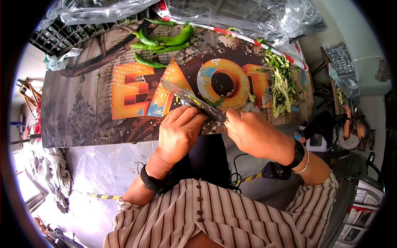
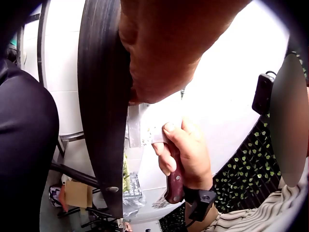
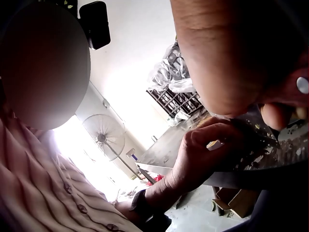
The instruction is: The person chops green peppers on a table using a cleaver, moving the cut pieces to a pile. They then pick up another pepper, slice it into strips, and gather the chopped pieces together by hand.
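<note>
In the head view, the right hand [image 1: 256,134] grips a knife [image 1: 192,99] near the table's front edge, its blade slanting up to the left. The left wrist view shows that hand's fingers curled round the dark red handle [image 2: 175,181]. Beside the blade, the left hand [image 1: 180,134] has bent fingers over a green pepper, mostly hidden by hand and knife. Thin green strips [image 1: 215,101] lie beyond the blade. Several whole green peppers [image 1: 173,39] lie at the back of the table, and a heap of cut green pieces [image 1: 282,84] lies at the right.
The patterned table [image 1: 70,120] has a black crate [image 1: 53,39] at its back left and clear plastic [image 1: 264,20] along the back. Another person [image 1: 349,134] sits at the far right. A standing fan [image 3: 102,137] appears in the right wrist view.
</note>
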Available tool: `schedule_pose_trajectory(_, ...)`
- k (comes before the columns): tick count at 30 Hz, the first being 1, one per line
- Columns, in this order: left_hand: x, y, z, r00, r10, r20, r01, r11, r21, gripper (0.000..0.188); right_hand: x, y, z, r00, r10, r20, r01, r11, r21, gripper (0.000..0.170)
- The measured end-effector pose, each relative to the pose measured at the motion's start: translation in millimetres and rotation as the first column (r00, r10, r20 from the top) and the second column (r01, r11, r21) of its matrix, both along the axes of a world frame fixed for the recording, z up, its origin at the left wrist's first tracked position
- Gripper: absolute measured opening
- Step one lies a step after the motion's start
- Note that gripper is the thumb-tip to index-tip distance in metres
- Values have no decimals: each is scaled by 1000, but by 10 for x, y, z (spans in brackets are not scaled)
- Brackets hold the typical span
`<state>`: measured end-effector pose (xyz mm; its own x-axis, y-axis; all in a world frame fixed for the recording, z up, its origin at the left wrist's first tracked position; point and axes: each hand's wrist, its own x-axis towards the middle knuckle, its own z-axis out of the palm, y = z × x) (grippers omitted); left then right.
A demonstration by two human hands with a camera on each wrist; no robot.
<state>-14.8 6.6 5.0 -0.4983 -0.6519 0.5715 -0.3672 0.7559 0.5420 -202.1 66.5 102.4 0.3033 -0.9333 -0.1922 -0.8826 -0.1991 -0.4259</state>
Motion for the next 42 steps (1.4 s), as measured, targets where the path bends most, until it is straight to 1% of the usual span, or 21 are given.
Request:
schedule_pose_trajectory(4, -15, -7, 22, 1000, -15, -10, 15, 1000, -7, 20, 67, -136, -63, 999, -7, 46, 8, 1000, -22, 12)
schedule_pose_trajectory(6, -6, -7, 25, 1000, -27, -13, 27, 1000, -4, 20, 132, -258, -159, 991, 40, 127, -25, 993, -118, 12)
schedule_pose_trajectory(8, 7, -19, 21, 999, -27, -20, 26, 1000, -12, 19, 142, -327, -188, 991, 55, 120, -41, 992, -116, 11)
schedule_pose_trajectory(11, 18, -8, -2, 999, -45, -1, 45, 999, -4, 17, 138, -325, -210, 994, 58, 97, -44, 989, -139, 16)
schedule_pose_trajectory(13, -1, -13, -23, 999, -39, -23, 39, 999, -14, 17, 129, -313, -180, 995, 72, 72, -66, 995, -79, 15)
schedule_pose_trajectory(14, 3, -11, -22, 999, -31, -40, 31, 999, -8, 18, 112, -277, -158, 995, 74, 71, -68, 994, -86, 15)
schedule_pose_trajectory(16, 19, 2, -9, 999, -24, -35, 24, 1000, -7, 19, 29, -129, -113, 995, 21, 96, -15, 998, -67, 15)
schedule_pose_trajectory(17, 15, 3, -21, 1000, -19, -25, 18, 1000, -14, 19, -12, -58, -104, 994, -7, 107, 14, 997, -73, 12)
schedule_pose_trajectory(19, 1, 10, -15, 1000, -19, -21, 18, 1000, -23, 20, -93, 2, -147, 995, -30, 91, 40, 994, -103, 12)
schedule_pose_trajectory(21, 9, 18, 2, 1000, 9, 29, -6, 995, -104, 21, -140, 9, -146, 992, -89, 91, 101, 985, -136, 13)
schedule_pose_trajectory(22, 10, 22, -17, 1000, 4, 30, 0, 994, -111, 21, -151, -6, -129, 991, -95, 92, 107, 984, -142, 13)
schedule_pose_trajectory(24, 20, 27, -76, 1000, -25, -6, 25, 998, -49, 23, -156, -50, -107, 989, -115, 89, 130, 975, -180, 13)
schedule_pose_trajectory(25, 20, 25, -75, 1000, -19, -3, 19, 999, -50, 23, -129, -57, -63, 990, -109, 92, 124, 976, -180, 13)
schedule_pose_trajectory(27, 19, 50, -71, 1000, -4, -8, 3, 998, -68, 24, -50, -1, 25, 993, -58, 102, 73, 985, -158, 14)
schedule_pose_trajectory(30, 10, 57, -41, 1000, 12, -15, -13, 997, -71, 24, -38, 54, -3, 992, -24, 122, 39, 992, -120, 16)
schedule_pose_trajectory(31, 9, 54, -39, 1000, 11, -14, -12, 998, -66, 24, -24, 70, 16, 994, -57, 90, 62, 996, -56, 15)
schedule_pose_trajectory(37, 22, 42, -34, 1000, 19, -8, -20, 998, -57, 23, -32, 98, 49, 999, -5, 33, 5, 1000, 5, 16)
schedule_pose_trajectory(41, 16, 39, -25, 999, 30, -20, -31, 999, -35, 22, -10, 49, 60, 1000, -4, 10, 3, 998, 55, 15)
schedule_pose_trajectory(42, 18, 39, -22, 999, 29, -22, -30, 999, -34, 22, -6, 28, 41, 999, -33, 32, 31, 998, 62, 15)
